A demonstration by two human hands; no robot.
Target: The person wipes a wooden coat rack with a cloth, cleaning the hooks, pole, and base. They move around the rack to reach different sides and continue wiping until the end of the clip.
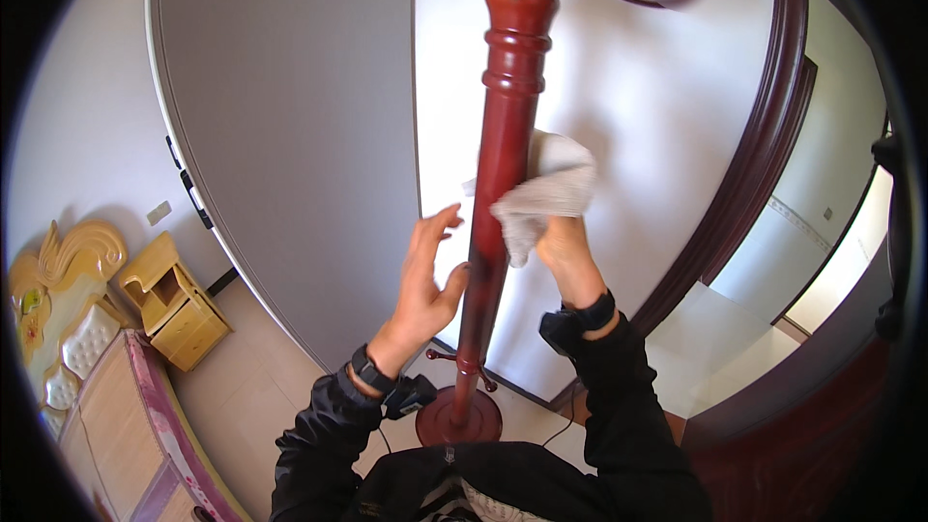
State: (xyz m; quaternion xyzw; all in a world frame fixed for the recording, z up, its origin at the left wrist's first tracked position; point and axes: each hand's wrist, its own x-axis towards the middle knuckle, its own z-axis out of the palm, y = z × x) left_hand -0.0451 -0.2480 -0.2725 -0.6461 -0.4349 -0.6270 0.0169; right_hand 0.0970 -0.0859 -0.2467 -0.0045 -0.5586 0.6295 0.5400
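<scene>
A glossy red-brown wooden coat stand (513, 97) rises upright in front of me, with curved hooks at its top and a round base on the floor. My right hand (564, 244) grips a light grey cloth (559, 188) against the right side of the post. Part of the cloth passes behind the post, and it hides most of my right fingers. Left of the post, my left hand (425, 275) is open, its fingers apart and its thumb close beside the wood. Whether that thumb touches the post I cannot tell.
A large grey panel (290, 116) stands behind on the left, beside a white wall (657, 106). Far left are a wooden nightstand (184, 319) and a bed (116, 406). A dark red door frame (744, 184) curves down the right side. Thin cables lie near the base.
</scene>
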